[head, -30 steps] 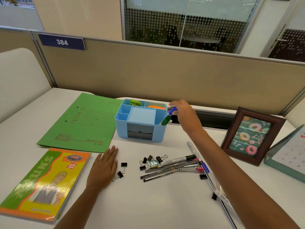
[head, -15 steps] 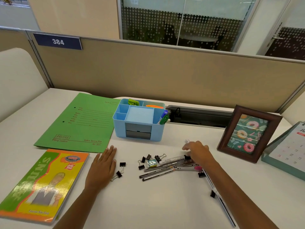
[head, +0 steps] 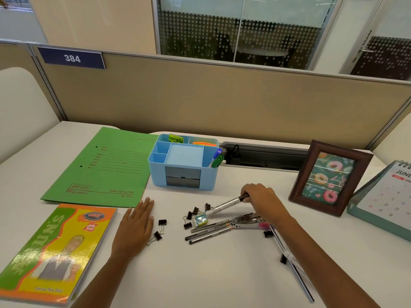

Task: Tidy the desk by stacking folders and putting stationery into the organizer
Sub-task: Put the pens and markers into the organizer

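The left hand (head: 135, 227) lies flat, fingers straight, lower centre-left; the right hand (head: 261, 197), centre-right, grips a marker (head: 224, 206).

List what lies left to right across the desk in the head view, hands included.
Notebook → left hand → blue organizer → right hand, gripping a marker → picture frame → desk calendar. The green folder spans notebook to organizer, so it is omitted.

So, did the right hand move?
Yes. The right hand left the blue plastic organizer and came down toward the person, now gripping the silver black-capped marker.
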The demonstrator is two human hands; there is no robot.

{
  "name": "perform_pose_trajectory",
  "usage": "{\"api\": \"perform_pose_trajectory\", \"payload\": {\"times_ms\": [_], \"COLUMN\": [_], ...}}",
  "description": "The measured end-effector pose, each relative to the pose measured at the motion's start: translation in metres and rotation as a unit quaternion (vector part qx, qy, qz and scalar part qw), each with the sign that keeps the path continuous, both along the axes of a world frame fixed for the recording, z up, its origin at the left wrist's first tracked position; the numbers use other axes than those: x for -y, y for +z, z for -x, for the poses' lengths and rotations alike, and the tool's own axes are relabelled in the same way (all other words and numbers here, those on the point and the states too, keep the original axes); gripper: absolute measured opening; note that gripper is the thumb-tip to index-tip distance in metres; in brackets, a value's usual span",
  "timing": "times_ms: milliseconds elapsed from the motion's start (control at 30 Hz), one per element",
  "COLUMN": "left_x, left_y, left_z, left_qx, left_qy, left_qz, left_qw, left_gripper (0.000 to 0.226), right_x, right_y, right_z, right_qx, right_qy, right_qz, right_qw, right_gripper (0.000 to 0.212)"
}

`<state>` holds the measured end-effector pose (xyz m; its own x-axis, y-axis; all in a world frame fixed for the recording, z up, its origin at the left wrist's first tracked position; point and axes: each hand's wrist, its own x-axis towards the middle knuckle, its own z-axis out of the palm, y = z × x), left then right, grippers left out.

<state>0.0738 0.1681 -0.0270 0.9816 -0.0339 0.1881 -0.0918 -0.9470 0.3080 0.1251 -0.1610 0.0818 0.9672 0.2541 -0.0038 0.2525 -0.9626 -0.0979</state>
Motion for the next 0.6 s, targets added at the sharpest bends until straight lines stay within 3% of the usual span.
{"api": "perform_pose_trajectory", "payload": {"times_ms": [133, 267, 400, 600], "left_x": [0.0, 0.001, 0.0, 0.002], "left_y": [0.0, 0.002, 0.002, 0.006], "left_z": [0.0, 0.0, 0.001, 0.002], "left_qx": [-0.004, -0.006, -0.005, -0.014], "left_qy": [0.0, 0.0, 0.002, -0.002], "left_qz": [0.001, 0.004, 0.008, 0.0], "left_qw": [1.0, 1.0, 1.0, 1.0], "left_gripper": [0.076, 0.077, 0.076, 0.079], "right_x": [-0.007, -0.012, -0.026, -0.055], "right_y": [0.041, 0.08, 0.095, 0.082], "right_z": [0.0, 0.003, -0.01, -0.024], "right_qx": [-0.007, 0.191, 0.267, 0.216], "right_qy": [-0.001, 0.049, 0.057, 0.086], "right_qz": [-0.212, -0.321, -0.298, -0.158], "right_qw": [0.977, 0.926, 0.915, 0.96], "right_gripper": [0.016, 0.014, 0.013, 0.024]}}
